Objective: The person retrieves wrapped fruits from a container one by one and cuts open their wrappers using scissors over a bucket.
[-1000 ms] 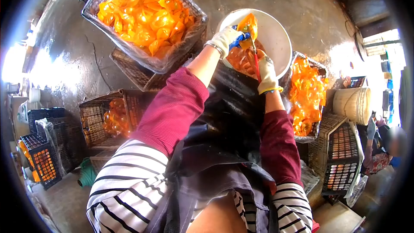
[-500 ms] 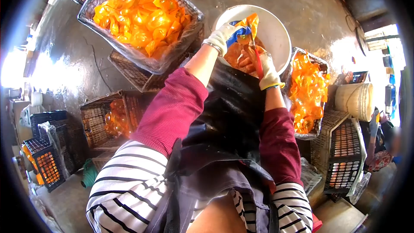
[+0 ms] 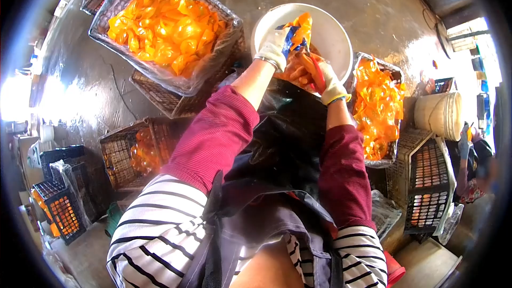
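My left hand (image 3: 273, 48), in a pale glove with blue on the fingers, grips a glossy orange plastic packet (image 3: 303, 25) above the white bucket (image 3: 337, 32). Close beside it, my right hand (image 3: 332, 82), also gloved, is closed around red-handled scissors (image 3: 319, 72). Their tips point up toward the packet's lower end; whether the blades touch it I cannot tell. Wet orange-brown pieces (image 3: 292, 72) lie in the bucket, partly hidden by my hands.
A plastic-lined crate of orange packets (image 3: 165, 26) stands at upper left, raised on another crate (image 3: 154, 93). To the right is a second packet-filled crate (image 3: 377, 112). Beyond it are a cream bucket (image 3: 438, 114), a black crate (image 3: 428, 186) and another person (image 3: 472, 162).
The view has shifted slightly, with the bucket and crates now a little further left in it. Both hands keep their hold, and the packet stands more upright.
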Action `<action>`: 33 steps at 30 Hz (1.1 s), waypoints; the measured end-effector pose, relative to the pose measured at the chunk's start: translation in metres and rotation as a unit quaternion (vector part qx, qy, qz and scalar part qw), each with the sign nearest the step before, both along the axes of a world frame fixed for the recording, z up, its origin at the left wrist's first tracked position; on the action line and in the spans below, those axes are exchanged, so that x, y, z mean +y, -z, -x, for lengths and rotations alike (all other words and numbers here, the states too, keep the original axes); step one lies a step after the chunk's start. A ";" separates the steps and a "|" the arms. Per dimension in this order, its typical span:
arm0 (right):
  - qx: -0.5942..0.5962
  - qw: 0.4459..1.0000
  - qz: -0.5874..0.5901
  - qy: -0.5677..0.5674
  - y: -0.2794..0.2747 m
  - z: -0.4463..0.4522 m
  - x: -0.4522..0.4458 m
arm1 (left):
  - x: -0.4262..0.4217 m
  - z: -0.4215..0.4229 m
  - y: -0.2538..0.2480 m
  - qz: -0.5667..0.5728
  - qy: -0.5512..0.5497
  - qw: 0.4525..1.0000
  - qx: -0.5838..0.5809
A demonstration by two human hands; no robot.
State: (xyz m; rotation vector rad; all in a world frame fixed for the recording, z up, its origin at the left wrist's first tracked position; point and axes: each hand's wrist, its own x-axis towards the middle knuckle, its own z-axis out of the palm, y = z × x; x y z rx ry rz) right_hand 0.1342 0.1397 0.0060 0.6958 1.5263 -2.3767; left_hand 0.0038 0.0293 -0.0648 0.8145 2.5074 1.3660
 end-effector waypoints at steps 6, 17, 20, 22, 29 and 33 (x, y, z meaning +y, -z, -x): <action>0.015 0.997 0.006 0.081 0.052 0.004 0.007 | 0.006 -0.034 -0.078 -0.052 -0.025 0.969 -0.241; 0.183 0.953 0.036 0.240 0.003 -0.019 0.024 | -0.203 0.060 -0.054 -0.020 -0.313 0.948 -0.051; 0.396 0.881 0.246 0.085 0.034 -0.026 0.070 | -0.264 0.079 -0.006 0.097 -0.342 0.929 -0.104; 0.357 0.890 0.220 0.180 0.042 -0.036 0.071 | -0.270 0.080 0.021 0.184 -0.314 0.929 -0.062; 0.321 0.917 0.187 0.146 0.021 -0.014 0.042 | -0.260 0.091 0.023 0.211 -0.272 0.932 -0.117; 0.199 0.924 0.124 0.300 0.008 -0.013 0.011 | -0.245 0.081 0.003 0.340 -0.229 0.912 0.025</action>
